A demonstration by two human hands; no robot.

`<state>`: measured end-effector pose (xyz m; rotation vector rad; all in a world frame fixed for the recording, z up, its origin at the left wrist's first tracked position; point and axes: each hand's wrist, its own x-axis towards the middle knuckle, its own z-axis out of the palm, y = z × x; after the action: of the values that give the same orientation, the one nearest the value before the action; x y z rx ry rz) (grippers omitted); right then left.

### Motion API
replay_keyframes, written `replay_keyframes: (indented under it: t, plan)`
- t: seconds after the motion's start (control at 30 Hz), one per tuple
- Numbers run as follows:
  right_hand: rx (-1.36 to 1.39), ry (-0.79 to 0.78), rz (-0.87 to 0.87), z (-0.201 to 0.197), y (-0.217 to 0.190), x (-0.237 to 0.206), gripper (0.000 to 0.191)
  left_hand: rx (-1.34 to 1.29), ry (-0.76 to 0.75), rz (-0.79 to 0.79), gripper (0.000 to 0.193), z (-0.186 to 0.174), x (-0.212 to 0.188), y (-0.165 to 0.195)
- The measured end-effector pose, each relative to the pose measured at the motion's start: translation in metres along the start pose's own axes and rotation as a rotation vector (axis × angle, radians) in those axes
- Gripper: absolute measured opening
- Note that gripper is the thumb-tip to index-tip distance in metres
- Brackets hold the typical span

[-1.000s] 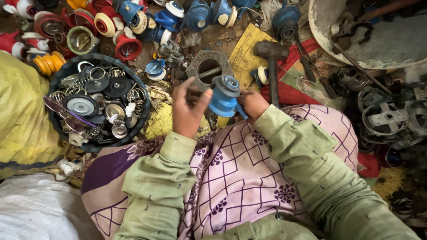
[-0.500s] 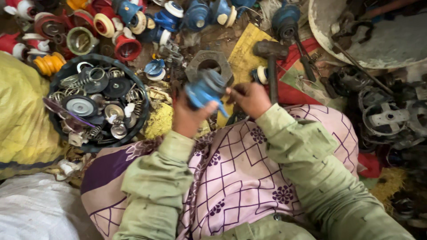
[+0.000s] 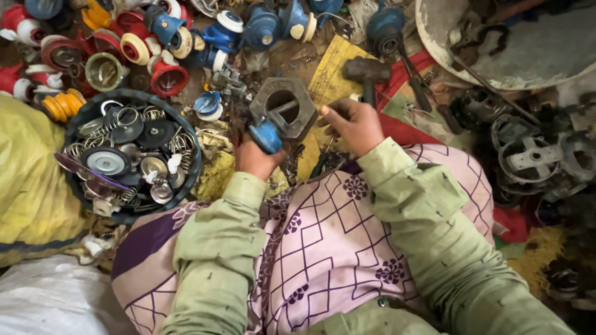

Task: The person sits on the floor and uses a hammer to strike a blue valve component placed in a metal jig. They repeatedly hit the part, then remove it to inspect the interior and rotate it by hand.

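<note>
One small blue rounded metal fitting [image 3: 266,136], gripped in the left hand [image 3: 256,157], fingers closed round it, held just above the lap and touching or nearly touching the rim of a grey hexagonal metal block with a round bore [image 3: 283,107] that lies on the floor directly ahead. One thin metal rod or pin, seemingly pinched in the right hand [image 3: 354,126], fingers drawn together; what exactly the fingertips hold is too small to tell. Hands apart, either side of the block. Beyond the block: one dark hammer [image 3: 366,73] lying on a yellow board [image 3: 332,74], head toward the clutter. To the left: one round dark basin [image 3: 194,160] filled with springs, discs and washers. Farther out: many red, blue and white valve-like fittings [image 3: 167,77] heaped on the floor, several grey cast housings [image 3: 528,155] to the right, one large dirty metal pan [image 3: 496,68] at upper right, one yellow sack [image 3: 31,180] at far left. Lap covered by pink cloth with purple lattice print [image 3: 323,248]. Risk, by judgement: the blue fitting is held one-handed over loose scrap, so a slip would likely lose it among like pieces; fingers near the block's bore could be pinched if the block shifts.
</note>
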<state>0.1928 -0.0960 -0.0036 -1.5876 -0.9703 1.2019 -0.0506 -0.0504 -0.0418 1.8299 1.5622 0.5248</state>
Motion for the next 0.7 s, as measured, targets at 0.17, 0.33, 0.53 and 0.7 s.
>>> replay_keyframes:
  t: [0.17,0.33,0.53,0.7]
  plan:
    - [-0.690,0.238,-0.135,-0.051,0.013,0.007,0.039,-0.065,-0.047,-0.231,0.068,0.012,-0.001,-0.016]
    - [-1.035,0.181,0.136,-0.068,0.051,0.033,0.055,-0.210,0.086,-0.030,0.080,0.016,0.003,-0.028]
    - [-0.654,0.183,0.297,-0.055,0.044,0.049,0.050,-0.094,0.004,-0.109,0.077,0.033,0.009,-0.040]
    - [0.787,-0.239,0.742,-0.064,0.027,0.051,0.035,-0.091,-0.061,-0.240,0.067,0.032,0.007,-0.033]
